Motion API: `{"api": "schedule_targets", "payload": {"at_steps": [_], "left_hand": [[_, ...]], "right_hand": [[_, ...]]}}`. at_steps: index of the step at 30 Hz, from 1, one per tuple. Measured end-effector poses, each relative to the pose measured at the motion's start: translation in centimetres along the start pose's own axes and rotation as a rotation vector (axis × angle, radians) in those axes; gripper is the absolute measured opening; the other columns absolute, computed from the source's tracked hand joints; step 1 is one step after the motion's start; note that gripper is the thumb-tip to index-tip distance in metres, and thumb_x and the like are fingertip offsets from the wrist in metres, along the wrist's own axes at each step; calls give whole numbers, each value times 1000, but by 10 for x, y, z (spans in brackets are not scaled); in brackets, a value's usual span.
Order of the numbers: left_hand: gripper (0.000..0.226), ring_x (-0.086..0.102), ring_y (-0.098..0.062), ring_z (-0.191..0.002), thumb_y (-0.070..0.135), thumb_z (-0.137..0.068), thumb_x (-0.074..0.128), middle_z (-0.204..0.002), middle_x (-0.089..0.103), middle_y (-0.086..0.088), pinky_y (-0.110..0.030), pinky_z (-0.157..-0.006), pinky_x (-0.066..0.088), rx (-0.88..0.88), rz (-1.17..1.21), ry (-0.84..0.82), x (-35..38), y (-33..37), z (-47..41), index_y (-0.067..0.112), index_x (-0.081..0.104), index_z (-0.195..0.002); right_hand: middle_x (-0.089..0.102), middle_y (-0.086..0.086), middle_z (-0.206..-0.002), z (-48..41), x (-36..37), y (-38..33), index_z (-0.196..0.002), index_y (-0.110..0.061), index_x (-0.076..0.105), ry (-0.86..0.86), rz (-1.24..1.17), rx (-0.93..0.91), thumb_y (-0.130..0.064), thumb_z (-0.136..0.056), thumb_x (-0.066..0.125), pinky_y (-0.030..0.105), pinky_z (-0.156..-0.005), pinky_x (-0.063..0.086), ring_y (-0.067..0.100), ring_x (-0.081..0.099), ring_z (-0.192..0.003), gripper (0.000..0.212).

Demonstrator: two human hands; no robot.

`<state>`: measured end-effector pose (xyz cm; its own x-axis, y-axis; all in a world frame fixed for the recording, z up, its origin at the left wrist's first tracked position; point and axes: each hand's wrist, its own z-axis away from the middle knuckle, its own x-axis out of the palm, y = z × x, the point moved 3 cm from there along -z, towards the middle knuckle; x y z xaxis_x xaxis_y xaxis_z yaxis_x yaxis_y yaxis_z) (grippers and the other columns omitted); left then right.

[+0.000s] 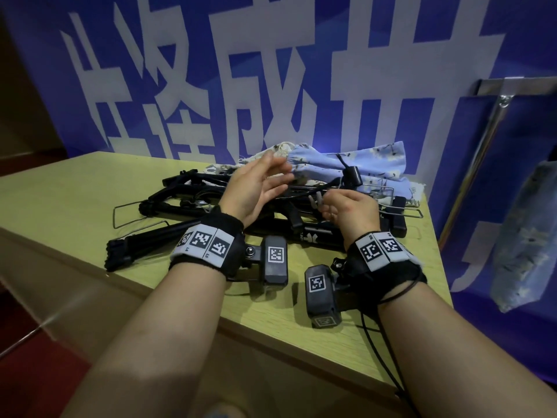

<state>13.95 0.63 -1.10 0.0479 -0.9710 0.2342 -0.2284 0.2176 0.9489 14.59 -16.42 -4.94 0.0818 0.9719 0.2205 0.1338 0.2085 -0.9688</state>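
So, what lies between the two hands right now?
Head view: a pile of black plastic clothes hangers lies between the left hand and the right hand.

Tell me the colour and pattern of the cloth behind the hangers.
The cloth is light blue with a small floral print; the head view shows it.

Fingers of the right hand (349,209) curl away from the camera, so can't tell if they're really pinching that grey bit (315,202). Both hands cover the middle of the hanger pile (180,203), no clean count. The floral cloth (346,164) at the tabletop (75,188) far edge sits partly behind the left hand (256,188). The denim piece (524,236) and metal rack (494,122) run off the frame's right side.
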Motion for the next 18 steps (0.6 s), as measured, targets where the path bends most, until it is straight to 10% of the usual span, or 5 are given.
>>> {"api": "schedule_targets", "payload": {"at_steps": [8,12,18], "left_hand": [[38,56,-12,-109,29,-91,67,-121,62,1,-23,-90,39,-7,-994,6,-33,13,6,17,61,-127],[68,52,-20,-122,36,-83,75,-139,51,-5,-28,-95,40,-220,-1208,-116,-34,4,3,21,46,-143],[42,52,-10,-96,39,-88,69,-116,62,1,-28,-84,39,-268,-1373,-188,-33,3,-6,23,61,-126]], "right_hand": [[62,8,-70,6,0,-2,-77,-11,64,-45,-146,11,-2,-89,55,23,-62,48,14,54,-57,17],[64,8,-73,6,0,-2,-81,-12,63,-34,-193,21,-1,-89,55,21,-62,50,13,56,-57,16],[65,11,-87,2,-2,0,-111,-4,59,-4,-302,54,0,-92,53,20,-67,55,18,64,-68,20]]}}
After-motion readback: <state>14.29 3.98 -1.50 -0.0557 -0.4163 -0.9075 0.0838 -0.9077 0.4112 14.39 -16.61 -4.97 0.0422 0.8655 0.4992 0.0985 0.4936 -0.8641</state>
